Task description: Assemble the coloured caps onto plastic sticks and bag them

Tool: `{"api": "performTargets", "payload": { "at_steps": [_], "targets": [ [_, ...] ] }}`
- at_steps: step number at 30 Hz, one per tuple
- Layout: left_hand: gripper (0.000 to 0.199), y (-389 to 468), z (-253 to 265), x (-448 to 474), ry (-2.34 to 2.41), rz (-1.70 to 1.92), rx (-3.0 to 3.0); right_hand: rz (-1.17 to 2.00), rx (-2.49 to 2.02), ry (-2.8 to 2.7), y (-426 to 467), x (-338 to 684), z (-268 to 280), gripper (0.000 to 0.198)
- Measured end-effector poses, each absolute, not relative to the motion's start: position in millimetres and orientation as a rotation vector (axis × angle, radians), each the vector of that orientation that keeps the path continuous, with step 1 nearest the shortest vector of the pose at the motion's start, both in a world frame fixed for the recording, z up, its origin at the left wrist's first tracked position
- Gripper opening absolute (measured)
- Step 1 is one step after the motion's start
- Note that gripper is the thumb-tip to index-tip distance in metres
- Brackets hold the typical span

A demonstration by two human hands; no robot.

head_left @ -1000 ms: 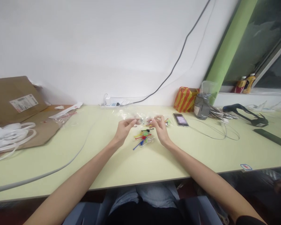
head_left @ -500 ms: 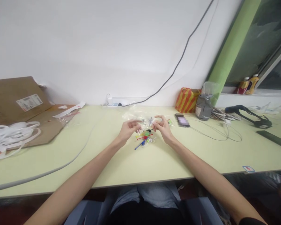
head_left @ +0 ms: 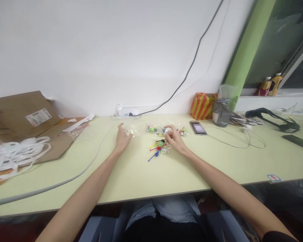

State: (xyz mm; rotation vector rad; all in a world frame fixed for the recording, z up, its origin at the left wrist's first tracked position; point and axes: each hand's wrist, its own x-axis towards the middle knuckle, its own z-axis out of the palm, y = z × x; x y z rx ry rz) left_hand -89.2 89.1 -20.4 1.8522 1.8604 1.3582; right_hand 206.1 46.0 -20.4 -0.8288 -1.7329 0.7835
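Observation:
My left hand (head_left: 123,137) is at the back left of the table, thumb and forefinger spread apart. Just beyond its fingertips lies a clear plastic bag (head_left: 135,131). My right hand (head_left: 175,138) is closed in a pinch, with something small and whitish at its fingertips that I cannot make out. Below it lies a loose pile of small plastic pieces, among them a blue stick (head_left: 153,156), a red stick (head_left: 158,148) and a black piece (head_left: 160,141). Behind the pile, more colourful pieces (head_left: 153,128) sit in clear plastic, partly hidden by my right hand.
A phone (head_left: 198,128) with a thin cable lies right of my hands. Farther right stand a striped bag (head_left: 203,107), a grey pouch (head_left: 221,114) and a black frame-like object (head_left: 272,119). Cardboard (head_left: 32,114) and white straps (head_left: 17,153) lie left. A grey cable (head_left: 65,181) crosses the table's left side.
My left hand has moved left, away from the pile, and its fingers have spread. The clear bag now lies by it, uncovering the pieces behind. My right hand has stayed almost in place.

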Motion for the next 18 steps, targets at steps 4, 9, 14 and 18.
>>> {"api": "performTargets", "payload": {
  "at_steps": [4,9,14,18],
  "targets": [
    [0.065,90,-27,-90,2.135,1.108,2.246,0.754,-0.825,-1.795,47,206,-24,0.036],
    [0.043,97,-32,-87,2.038,0.849,2.47,0.673,-0.846,-1.906,46,206,-26,0.033],
    [0.046,108,-43,-95,1.848,0.547,2.472,0.473,-0.855,-2.049,48,210,-20,0.023],
    [0.052,108,-46,-96,1.872,0.39,2.464,0.345,-0.791,-2.263,51,215,-18,0.018]
  ]
}}
